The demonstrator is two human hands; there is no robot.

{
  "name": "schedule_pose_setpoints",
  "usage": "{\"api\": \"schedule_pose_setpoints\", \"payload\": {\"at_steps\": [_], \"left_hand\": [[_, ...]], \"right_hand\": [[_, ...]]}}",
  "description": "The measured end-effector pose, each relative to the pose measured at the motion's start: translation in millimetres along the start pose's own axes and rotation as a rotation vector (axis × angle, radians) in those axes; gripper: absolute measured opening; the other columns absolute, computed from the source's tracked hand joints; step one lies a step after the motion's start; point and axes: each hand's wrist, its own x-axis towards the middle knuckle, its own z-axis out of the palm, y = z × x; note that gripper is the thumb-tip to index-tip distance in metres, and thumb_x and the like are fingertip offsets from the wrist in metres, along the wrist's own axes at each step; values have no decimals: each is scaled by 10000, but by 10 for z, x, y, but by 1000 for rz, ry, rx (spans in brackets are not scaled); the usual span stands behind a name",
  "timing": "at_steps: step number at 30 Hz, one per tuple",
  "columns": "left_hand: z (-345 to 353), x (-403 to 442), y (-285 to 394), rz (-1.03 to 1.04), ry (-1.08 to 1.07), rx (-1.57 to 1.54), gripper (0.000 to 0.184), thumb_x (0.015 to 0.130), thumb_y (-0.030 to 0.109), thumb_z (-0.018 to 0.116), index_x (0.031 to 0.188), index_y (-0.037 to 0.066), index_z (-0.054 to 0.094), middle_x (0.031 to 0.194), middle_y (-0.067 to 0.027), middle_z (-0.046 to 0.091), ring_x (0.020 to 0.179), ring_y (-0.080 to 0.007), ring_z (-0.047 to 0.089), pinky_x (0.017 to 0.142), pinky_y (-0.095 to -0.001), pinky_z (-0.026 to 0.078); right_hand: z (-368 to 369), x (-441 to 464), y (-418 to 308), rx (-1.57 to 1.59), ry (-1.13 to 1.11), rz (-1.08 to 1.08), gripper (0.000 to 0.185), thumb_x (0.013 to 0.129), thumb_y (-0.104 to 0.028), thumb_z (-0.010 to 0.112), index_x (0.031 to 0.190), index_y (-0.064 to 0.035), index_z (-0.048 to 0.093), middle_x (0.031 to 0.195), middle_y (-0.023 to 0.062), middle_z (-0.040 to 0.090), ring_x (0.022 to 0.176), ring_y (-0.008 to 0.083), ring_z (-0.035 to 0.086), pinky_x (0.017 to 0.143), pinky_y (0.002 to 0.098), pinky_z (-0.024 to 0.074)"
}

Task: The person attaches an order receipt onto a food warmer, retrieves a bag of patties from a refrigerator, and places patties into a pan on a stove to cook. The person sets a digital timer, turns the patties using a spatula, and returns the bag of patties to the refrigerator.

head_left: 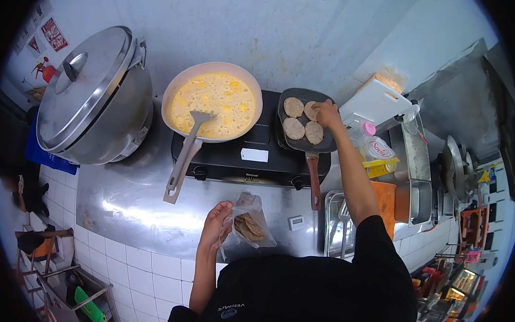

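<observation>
My left hand (216, 222) grips the top of a clear plastic bag (248, 201) above the steel counter's front edge. Brown patties (248, 228) show through the bag. Over a dark square frying pan (298, 93), my right hand (327, 114) has its fingers closed at the edge of the upper right patty (309, 110); the fingertips are partly hidden. Three other patties (294, 128) lie flat in that pan. Left of it, a round pan (167, 107) holds yellow, bubbly liquid with a grey spatula (193, 135) resting in it. Both pans sit on a black two-burner stove (229, 167).
A large lidded steel pot (105, 104) stands at the left. The frying pan's brown handle (314, 181) points toward me. A small timer (296, 222) and a wire-basket tray (332, 215) lie in front. An oil pouch (377, 157) and white cutting board (374, 103) are at the right.
</observation>
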Motion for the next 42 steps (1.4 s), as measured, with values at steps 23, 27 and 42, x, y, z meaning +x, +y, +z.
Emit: {"api": "schedule_pose_setpoints", "payload": {"at_steps": [23, 27, 42], "left_hand": [[-47, -145, 3, 370, 100, 734, 360, 839, 99, 723, 1135, 36, 530, 639, 85, 461, 519, 1, 379, 439, -192, 294], [30, -239, -164, 420, 109, 848, 453, 822, 134, 747, 1183, 0, 509, 657, 45, 507, 551, -35, 444, 480, -194, 344], [16, -934, -1076, 763, 193, 1366, 1138, 668, 176, 863, 1500, 30, 99, 1470, -277, 237, 1335, -400, 347, 1123, -428, 271]], "right_hand": [[62, -3797, -1688, 799, -513, 12, 605, 861, -565, 593, 1141, -37, 498, 914, 187, 659, 823, 344, 651, 746, 419, 494], [314, -3642, -1778, 749, -436, 71, 424, 902, -436, 547, 1075, -52, 500, 923, 218, 657, 888, 416, 635, 778, 474, 483], [487, -3790, -1766, 1373, -554, -110, 173, 888, -183, 536, 879, -14, 574, 732, 98, 662, 657, 167, 640, 619, 315, 497]]}}
